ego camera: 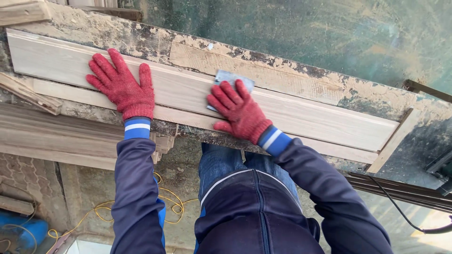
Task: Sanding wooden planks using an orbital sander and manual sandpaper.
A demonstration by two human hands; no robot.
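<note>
A long pale wooden board with a moulded profile lies across a worn, dusty workbench. My left hand, in a red knit glove, rests flat on the board's left part with fingers spread. My right hand, also in a red glove, presses a grey sheet of sandpaper onto the board near its middle. The fingers cover most of the sheet.
A flat wooden strip lies on the bench behind the board. A short wood stop sits at the board's right end. Stacked mouldings lie lower left. A yellow cable and a blue object are on the floor.
</note>
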